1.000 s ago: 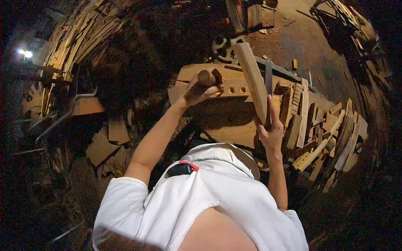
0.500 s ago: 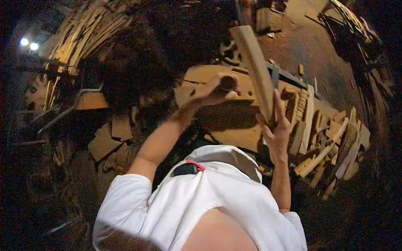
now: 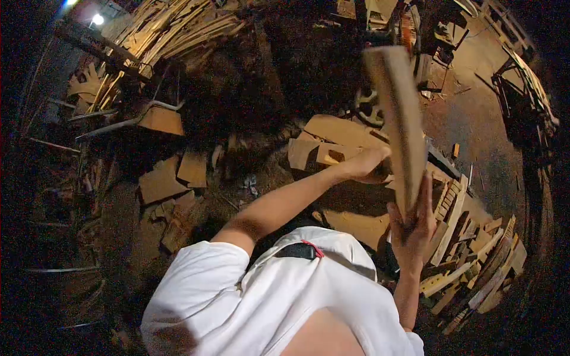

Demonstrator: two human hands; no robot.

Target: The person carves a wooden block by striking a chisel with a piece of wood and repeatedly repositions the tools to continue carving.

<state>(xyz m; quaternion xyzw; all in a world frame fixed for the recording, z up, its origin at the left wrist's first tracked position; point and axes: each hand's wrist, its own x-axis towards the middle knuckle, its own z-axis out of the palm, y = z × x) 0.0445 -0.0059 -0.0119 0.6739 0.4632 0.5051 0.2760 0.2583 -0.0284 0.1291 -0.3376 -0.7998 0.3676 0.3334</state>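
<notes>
Left arm stretches forward, left hand (image 3: 365, 165) blurred; right hand (image 3: 412, 228) raised upright, fingers (image 3: 425, 196) clasped.

Workshop interior, seen from above. A dim room was lit by a bright lamp (image 3: 95, 19) at upper left; the far corners lay in darkness. The earthen floor (image 3: 475, 124) was brown and strewn with chips. Long slats (image 3: 172, 29) were stacked in a leaning pile beneath the lamp, with a bent metal tube (image 3: 127, 121) just beside them. Flat boards (image 3: 160, 184) lay scattered at centre left. Short offcuts (image 3: 475, 255) were heaped at right, and timber racks (image 3: 531, 89) stood along the right edge.
</notes>
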